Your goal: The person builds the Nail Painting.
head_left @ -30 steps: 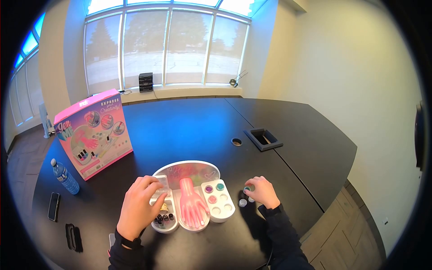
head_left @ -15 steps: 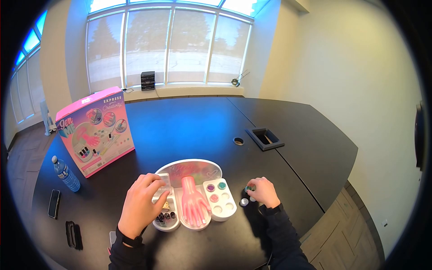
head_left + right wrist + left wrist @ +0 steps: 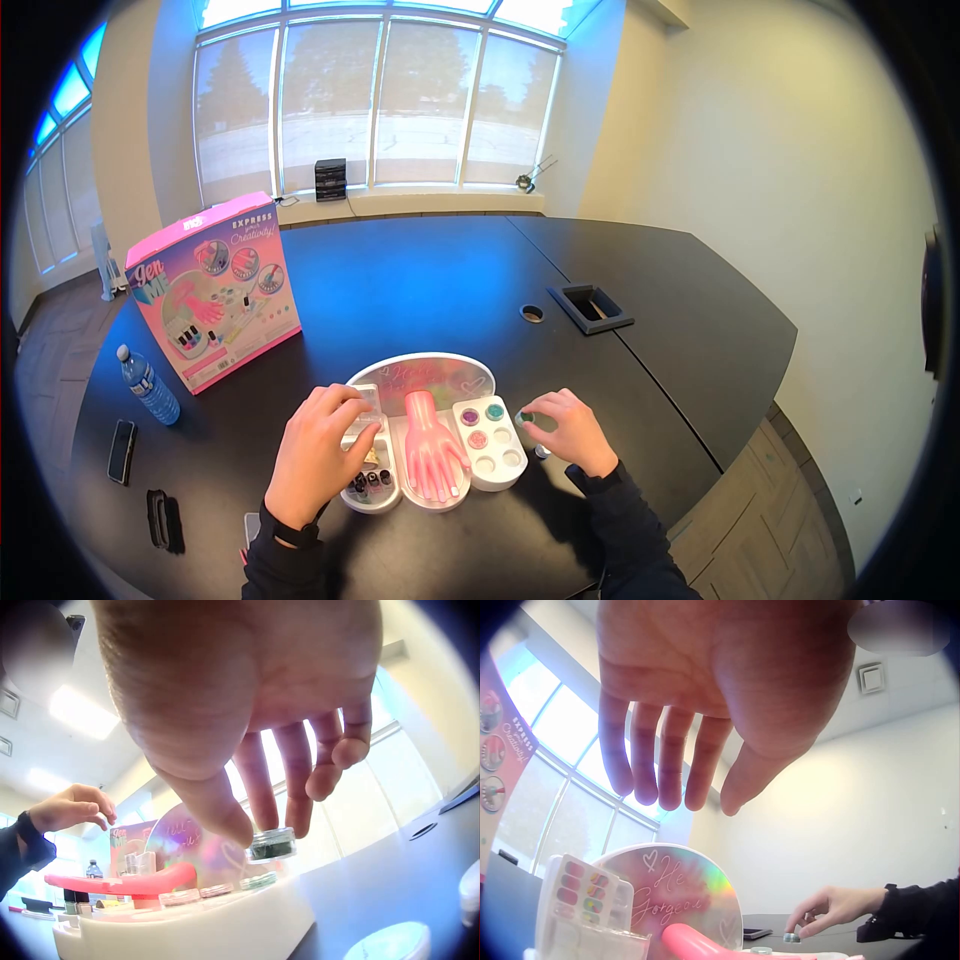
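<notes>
My right hand pinches a small clear round pot of dark green glitter between thumb and fingertips, just above the right edge of the white tray. Purple, teal and pink pots sit in that tray's wells; its other wells show white bottoms. Relaxed and holding nothing, my left hand hovers over the set's left compartment, its fingers slightly bent. Small dark-capped bottles stand there, beside a nail sticker sheet. Between the two sides lies a pink model hand, before a shiny rounded backboard.
Another small pot stands on the dark table under my right hand. To the left are a tall pink box, a water bottle, a phone and a black band-like item. A square table opening lies farther back.
My right hand has lifted the green glitter pot from the group of pots on the table and carried it left to the tray's edge. The left hand stays nearly still.
</notes>
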The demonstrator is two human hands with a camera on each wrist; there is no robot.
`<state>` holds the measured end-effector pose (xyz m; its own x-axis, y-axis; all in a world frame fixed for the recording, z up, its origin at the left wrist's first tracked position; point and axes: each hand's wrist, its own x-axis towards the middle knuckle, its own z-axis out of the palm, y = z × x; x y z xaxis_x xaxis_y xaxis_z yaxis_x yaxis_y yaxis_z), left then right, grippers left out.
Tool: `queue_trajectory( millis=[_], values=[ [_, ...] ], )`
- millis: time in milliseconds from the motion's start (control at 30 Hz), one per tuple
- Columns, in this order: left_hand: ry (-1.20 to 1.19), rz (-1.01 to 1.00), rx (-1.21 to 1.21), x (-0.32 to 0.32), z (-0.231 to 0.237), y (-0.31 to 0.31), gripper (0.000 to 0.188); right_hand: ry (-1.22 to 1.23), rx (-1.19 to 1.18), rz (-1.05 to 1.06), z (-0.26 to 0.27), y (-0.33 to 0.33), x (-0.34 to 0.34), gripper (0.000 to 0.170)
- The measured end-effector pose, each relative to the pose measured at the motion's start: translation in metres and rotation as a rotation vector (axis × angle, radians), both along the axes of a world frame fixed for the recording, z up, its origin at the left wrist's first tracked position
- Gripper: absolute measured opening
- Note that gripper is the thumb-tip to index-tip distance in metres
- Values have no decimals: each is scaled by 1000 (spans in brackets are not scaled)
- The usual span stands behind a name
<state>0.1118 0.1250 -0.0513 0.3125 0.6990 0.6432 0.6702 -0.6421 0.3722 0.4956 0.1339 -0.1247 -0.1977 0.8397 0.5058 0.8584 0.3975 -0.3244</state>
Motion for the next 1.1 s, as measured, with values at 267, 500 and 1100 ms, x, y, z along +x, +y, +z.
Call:
queue_trajectory(
  millis=[267,500,1100],
  values=[
    [-10,-1,0,0,2,-1,19,-19,-5,103,-1,-3,-16,16],
    [-9,5,-4,-1,2,-2,19,-38,-42,132,-6,-4,-18,15],
    [-4,-4,-3,-1,2,-2,19,-93,-58,136,-11,-3,-18,15]
  ],
)
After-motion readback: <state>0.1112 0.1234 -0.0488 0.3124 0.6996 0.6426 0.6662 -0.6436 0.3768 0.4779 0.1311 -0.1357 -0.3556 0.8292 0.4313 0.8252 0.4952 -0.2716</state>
